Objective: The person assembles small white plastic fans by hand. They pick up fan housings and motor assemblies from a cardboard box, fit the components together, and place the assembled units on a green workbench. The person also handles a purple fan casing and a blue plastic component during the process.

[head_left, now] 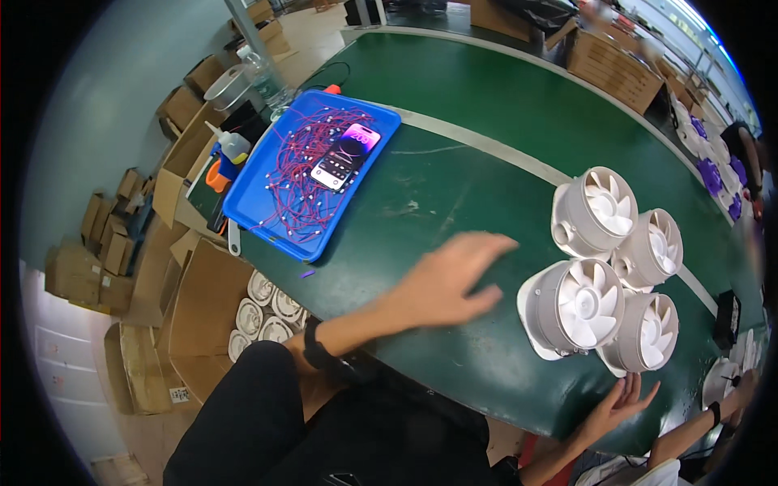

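Observation:
Over the green tabletop, my left hand (pixel 454 279) reaches toward the fans, thumb apart from the fingers and nothing in its grasp. It is slightly blurred. A white round duct fan (pixel 579 304) stands nearest to it, a short gap away. Behind that, a second fan (pixel 600 212) and a third fan (pixel 655 247) stand close together. My right hand (pixel 617 411) is open at the near side of a fourth fan (pixel 644 332), its fingertips close to the base. Whether they touch it I cannot tell. All the fans show white blades facing up.
A blue tray (pixel 324 243) holds red wires with white connectors and a lit phone (pixel 346 156). An open carton (pixel 207 308) beside the table contains several round white parts (pixel 275 330). A squeeze bottle (pixel 233 146) stands left of the tray. A co-worker's arm (pixel 689 433) is at the lower right.

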{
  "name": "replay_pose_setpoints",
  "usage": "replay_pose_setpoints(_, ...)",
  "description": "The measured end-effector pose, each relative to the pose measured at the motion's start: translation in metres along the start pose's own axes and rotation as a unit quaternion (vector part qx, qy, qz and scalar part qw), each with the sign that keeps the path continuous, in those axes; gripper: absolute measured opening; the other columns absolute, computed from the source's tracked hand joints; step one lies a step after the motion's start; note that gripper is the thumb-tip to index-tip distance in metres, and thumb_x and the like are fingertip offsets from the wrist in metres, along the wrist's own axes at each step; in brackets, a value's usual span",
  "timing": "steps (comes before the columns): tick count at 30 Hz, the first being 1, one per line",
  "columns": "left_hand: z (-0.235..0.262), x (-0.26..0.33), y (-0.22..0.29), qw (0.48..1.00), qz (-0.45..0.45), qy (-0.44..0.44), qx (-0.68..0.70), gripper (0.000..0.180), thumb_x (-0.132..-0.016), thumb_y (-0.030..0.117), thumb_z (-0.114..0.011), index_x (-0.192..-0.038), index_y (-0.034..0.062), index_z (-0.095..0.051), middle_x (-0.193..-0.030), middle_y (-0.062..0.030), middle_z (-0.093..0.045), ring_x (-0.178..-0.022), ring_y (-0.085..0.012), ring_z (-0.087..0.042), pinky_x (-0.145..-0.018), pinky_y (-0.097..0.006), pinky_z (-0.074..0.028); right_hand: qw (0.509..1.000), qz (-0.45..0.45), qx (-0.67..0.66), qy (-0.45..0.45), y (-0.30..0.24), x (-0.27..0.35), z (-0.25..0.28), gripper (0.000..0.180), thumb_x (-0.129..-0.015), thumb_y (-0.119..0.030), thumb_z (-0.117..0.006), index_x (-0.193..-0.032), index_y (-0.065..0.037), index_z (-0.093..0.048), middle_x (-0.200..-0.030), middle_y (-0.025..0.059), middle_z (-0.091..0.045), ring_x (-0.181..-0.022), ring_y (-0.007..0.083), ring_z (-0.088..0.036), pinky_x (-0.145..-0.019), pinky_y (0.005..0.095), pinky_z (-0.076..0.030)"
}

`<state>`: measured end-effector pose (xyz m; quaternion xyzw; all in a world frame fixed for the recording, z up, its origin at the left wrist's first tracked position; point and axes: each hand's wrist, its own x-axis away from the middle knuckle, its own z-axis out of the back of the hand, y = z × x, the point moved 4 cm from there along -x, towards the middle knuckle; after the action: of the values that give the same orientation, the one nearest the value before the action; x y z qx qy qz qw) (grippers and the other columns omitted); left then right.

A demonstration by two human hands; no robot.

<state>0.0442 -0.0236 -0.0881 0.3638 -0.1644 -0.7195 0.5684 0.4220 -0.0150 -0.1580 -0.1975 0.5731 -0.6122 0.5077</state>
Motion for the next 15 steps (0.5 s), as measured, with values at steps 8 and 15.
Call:
replay_pose_setpoints(8, 0.123, 0.071, -0.133, 0.866, 0.181, 0.219, -0.411, 0.053, -0.075, 0.029, -0.076, -0.120, 0.0054, -0.058, -0.140, -0.0255, -0.041, -0.135, -0.0459, -0.034, -0.110, -0.051, -0.033, 0.999, 0.013, 0.030, -0.030, 0.010, -0.005, -0.001, 0.054, -0.099, -0.014, -0.051, -0.148, -0.002, -0.031, -0.136, 0.0250, -0.048, -0.127, 0.0304, -0.048, -0.106, 0.0402, -0.038)
replay_pose_setpoints(15, 0.120, 0.060, -0.142, 0.863, 0.200, 0.163, -0.434, 0.064, -0.074, 0.036, -0.075, -0.129, 0.0107, -0.055, -0.150, -0.0232, -0.033, -0.141, -0.0476, -0.025, -0.113, -0.056, -0.028, 0.998, 0.007, 0.048, -0.044, 0.012, -0.006, 0.001, 0.050, -0.099, -0.013, -0.049, -0.145, 0.001, -0.034, -0.136, 0.0237, -0.047, -0.127, 0.0303, -0.048, -0.106, 0.0395, -0.038)
